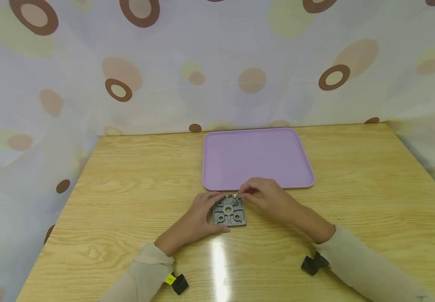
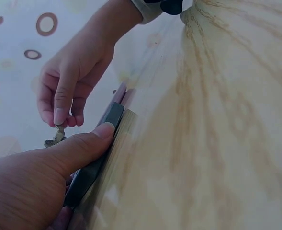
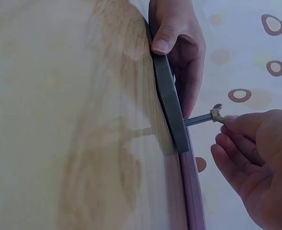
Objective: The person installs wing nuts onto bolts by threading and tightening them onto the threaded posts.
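Observation:
A square grey metal plate [image 1: 229, 216] with a centre hole and a round boss near each corner lies flat on the table. My left hand [image 1: 199, 216] grips it from the left, thumb on the near edge and fingers at the far edge. A threaded bolt [image 3: 198, 120] stands upright from the plate's far right boss. At its top sits a brassy wing nut [image 3: 216, 114]. My right hand [image 1: 269, 199] pinches one wing between thumb and forefinger, the other fingers loosely curled. In the left wrist view, the left thumb presses the dark plate edge [image 2: 90, 172].
Just behind the plate lies a purple tray [image 1: 255, 159] with a raised rim. The wood-grain table [image 1: 134, 167] reaches back to a patterned cloth [image 1: 217, 46] that hangs behind and at both sides. Each sleeve wears a dark wrist device [image 1: 179, 284].

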Motion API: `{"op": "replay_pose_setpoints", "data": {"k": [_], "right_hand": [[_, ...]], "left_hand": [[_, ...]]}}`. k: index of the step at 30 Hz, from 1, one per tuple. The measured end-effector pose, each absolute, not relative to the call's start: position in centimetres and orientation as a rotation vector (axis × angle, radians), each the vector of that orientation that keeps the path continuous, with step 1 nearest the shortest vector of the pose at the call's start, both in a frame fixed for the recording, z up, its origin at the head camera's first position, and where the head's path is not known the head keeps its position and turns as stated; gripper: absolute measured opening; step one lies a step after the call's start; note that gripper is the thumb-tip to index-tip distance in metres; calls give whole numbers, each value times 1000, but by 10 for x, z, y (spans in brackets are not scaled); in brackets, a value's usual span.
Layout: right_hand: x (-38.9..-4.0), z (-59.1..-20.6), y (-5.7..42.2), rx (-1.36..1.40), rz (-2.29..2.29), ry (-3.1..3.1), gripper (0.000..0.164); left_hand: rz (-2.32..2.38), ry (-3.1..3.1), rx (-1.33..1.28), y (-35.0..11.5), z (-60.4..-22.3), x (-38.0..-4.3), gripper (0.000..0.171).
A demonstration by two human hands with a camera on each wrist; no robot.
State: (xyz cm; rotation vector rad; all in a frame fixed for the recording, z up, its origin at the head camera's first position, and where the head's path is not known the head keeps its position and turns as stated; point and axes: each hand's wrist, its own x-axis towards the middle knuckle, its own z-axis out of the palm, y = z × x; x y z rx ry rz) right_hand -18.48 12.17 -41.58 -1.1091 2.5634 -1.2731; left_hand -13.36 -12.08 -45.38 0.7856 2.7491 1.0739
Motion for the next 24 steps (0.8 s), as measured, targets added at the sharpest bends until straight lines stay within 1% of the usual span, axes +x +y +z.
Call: {"op": "replay_pose_setpoints", "data": {"k": [6,15,20,24], "right_hand": [[-185,-414,123,-1135,-1280,2511,9],[-183,-416,122,-1152,-1293,2495,35],[-180,-416,122,-1119,-1239,2503,42],[-181,-417,122,-1121,-1215,2502,44]], "left_hand": [[1066,2742,774,-119,-455,-134,88],[1054,2743,781,-118,-455,-134,89],[1054,2737,780,-117,-454,-134,90],[1055,2729,775,-117,-454,-134,90]]}}
